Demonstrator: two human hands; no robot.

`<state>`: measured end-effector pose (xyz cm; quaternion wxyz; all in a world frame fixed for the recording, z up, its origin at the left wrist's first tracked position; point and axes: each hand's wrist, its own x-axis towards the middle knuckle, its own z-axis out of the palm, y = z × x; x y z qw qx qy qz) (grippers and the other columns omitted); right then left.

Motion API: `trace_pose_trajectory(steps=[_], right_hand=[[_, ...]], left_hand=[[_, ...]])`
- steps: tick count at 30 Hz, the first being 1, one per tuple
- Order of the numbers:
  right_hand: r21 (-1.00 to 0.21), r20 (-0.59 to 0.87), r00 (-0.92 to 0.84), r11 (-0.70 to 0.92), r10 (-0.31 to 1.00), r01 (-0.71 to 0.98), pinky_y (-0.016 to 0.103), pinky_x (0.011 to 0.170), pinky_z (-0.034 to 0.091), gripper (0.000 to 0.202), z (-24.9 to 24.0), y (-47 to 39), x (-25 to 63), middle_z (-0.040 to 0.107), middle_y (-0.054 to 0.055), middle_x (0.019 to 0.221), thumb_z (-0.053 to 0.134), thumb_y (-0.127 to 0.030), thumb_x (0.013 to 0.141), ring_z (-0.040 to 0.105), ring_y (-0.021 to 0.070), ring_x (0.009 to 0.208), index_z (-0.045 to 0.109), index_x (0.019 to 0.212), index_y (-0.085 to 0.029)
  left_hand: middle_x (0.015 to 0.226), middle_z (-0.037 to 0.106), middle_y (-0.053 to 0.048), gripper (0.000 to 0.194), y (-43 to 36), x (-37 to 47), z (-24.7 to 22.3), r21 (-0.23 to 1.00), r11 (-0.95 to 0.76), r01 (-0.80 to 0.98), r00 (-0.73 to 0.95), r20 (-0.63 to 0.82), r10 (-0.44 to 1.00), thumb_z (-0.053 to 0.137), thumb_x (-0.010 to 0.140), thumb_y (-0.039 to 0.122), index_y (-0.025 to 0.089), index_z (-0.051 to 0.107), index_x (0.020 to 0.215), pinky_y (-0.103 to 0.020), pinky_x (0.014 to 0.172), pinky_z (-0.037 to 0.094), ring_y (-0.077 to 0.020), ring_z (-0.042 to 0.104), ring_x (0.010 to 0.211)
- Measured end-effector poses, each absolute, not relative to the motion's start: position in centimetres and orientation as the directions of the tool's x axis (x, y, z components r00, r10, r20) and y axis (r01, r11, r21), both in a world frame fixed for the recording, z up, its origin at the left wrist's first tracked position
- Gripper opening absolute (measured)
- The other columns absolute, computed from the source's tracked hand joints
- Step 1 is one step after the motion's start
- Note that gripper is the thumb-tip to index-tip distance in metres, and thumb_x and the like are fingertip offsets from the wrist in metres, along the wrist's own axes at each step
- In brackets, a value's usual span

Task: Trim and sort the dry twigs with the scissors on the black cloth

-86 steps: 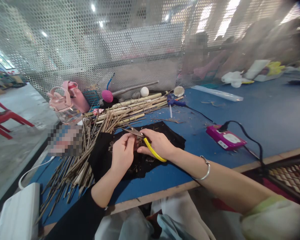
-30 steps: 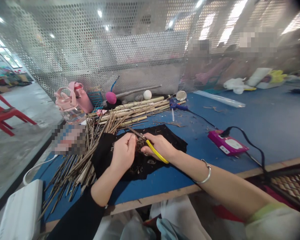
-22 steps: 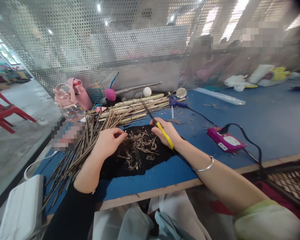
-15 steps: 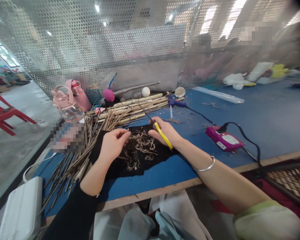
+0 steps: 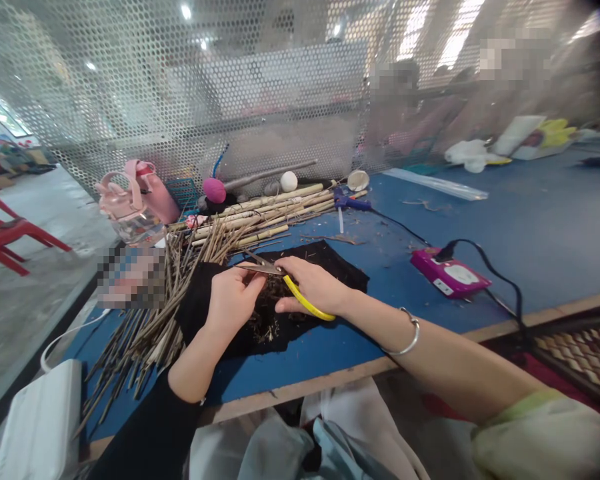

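My right hand (image 5: 314,288) grips a pair of scissors (image 5: 300,300) with yellow handles. Their blades are parted and point left, reaching my left hand (image 5: 233,297). The left thumb and fingers are pinched together, and what lies between them is too small or too hidden to name. Both hands are above a black cloth (image 5: 343,267) on the blue table. Dry brown plant bits (image 5: 267,327) lie on that cloth, partly covered by the hands. Left of my left hand, a heap of thin dry sticks (image 5: 155,333) spreads over the table's left side.
Thicker pale sticks (image 5: 265,207) lie behind the cloth, with a blue glue gun (image 5: 350,201) at their right end. A purple power strip (image 5: 450,273) with a black cable sits to the right. A pink bottle (image 5: 157,193) stands back left. A white power bank (image 5: 43,420) lies front left.
My right hand has brought the scissors down and left, turning the blades towards my left hand. The left hand has shifted slightly, still pinched.
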<state>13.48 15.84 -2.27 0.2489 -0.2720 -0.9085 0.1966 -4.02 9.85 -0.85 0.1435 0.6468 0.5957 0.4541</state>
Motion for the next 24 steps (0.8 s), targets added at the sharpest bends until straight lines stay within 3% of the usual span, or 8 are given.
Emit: trace_pose_trajectory(steps=[7,15,21,24], right_hand=[[-0.511,0.348,-0.73,0.772,0.588,0.379,0.03,0.069,0.045,0.054,-2.5,15.9,13.5,0.061,0.008,0.089,0.057,-0.063,0.072,0.059,0.0208,0.079,0.053,0.099,-0.016],[-0.438,0.311,-0.739,0.78,0.597,0.446,0.025,0.063,0.04,0.044,-2.8,16.4,13.7,0.062,0.007,0.083,0.057,-0.055,0.077,0.057,0.0182,0.071,0.054,0.098,-0.016],[-0.45,0.261,-0.747,0.762,0.612,0.467,0.022,0.056,0.035,0.038,-2.5,16.7,13.9,0.059,0.003,0.072,0.057,-0.051,0.079,0.052,0.0133,0.06,0.057,0.093,-0.016],[-0.478,0.262,-0.758,0.762,0.597,0.436,0.021,0.055,0.034,0.04,-2.3,17.2,14.5,0.056,0.0,0.066,0.06,-0.052,0.075,0.048,0.0117,0.057,0.058,0.094,-0.016]], left_hand=[[0.064,0.069,0.0,0.016,9.8,-4.2,-0.8,0.727,-0.222,0.65,-0.131,0.395,0.909,0.056,0.076,0.024,0.018,0.071,0.074,-0.023,0.059,0.047,-0.0141,0.062,0.057],[0.063,0.069,-0.001,0.015,10.0,-4.5,-0.2,0.851,-0.085,0.519,-0.122,0.172,0.977,0.056,0.073,0.022,0.016,0.069,0.067,-0.022,0.054,0.048,-0.0131,0.062,0.054],[0.064,0.067,-0.003,0.023,10.2,-4.9,-0.3,0.903,-0.007,0.43,-0.092,0.051,0.995,0.06,0.072,0.035,0.013,0.067,0.074,-0.024,0.055,0.051,-0.014,0.062,0.055],[0.062,0.066,-0.002,0.027,10.2,-6.6,0.3,0.869,0.049,0.493,-0.012,-0.049,0.999,0.062,0.07,0.041,0.014,0.065,0.073,-0.023,0.053,0.048,-0.0131,0.06,0.053]])
